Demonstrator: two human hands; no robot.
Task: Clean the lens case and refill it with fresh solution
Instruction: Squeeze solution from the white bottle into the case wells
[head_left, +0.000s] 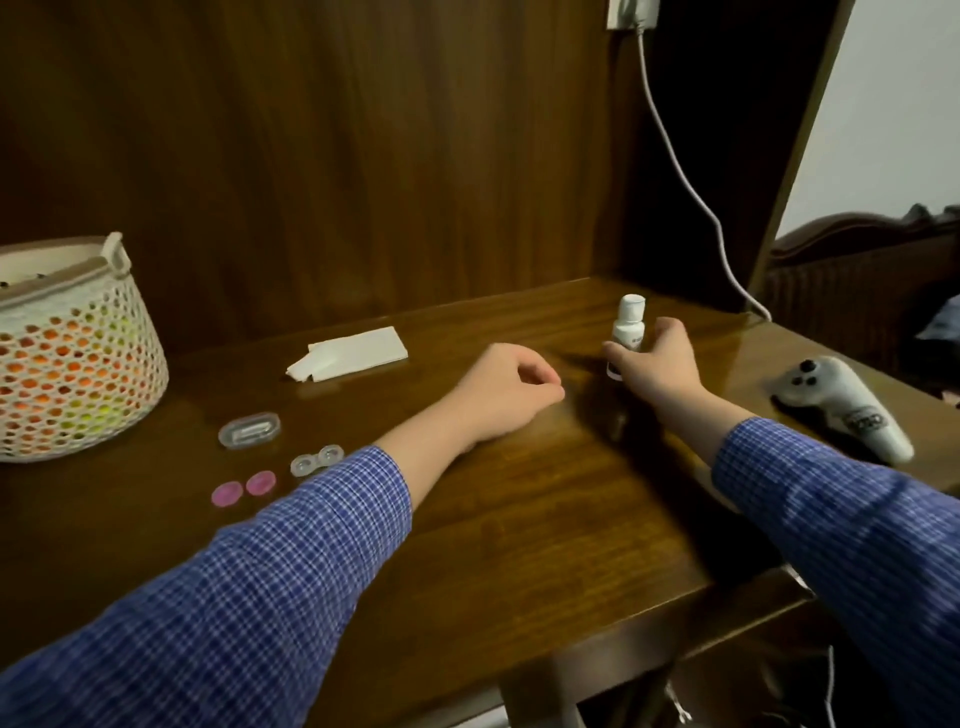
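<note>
Lens case (317, 460) — clear, two round wells, lids off — sits on the desk (545, 519) at left, just beside the left sleeve (291, 551). Two pink caps (244, 488) lie side by side on the near-left of the case, apart from it. A clear oval container (249, 429) rests behind the case. Folded white tissue (348, 354) lies further back. Solution bottle (626, 335), white, capped, stands upright at the right rear of the desk. Right hand (657, 364) is at the bottle — thumb and fingers curled round its lower body. Left hand (501, 392) rests on the desk between tissue and bottle, fingers loosely curled, holding nothing. White mesh basket (78, 353) at far left; white controller (847, 402) at far right.
</note>
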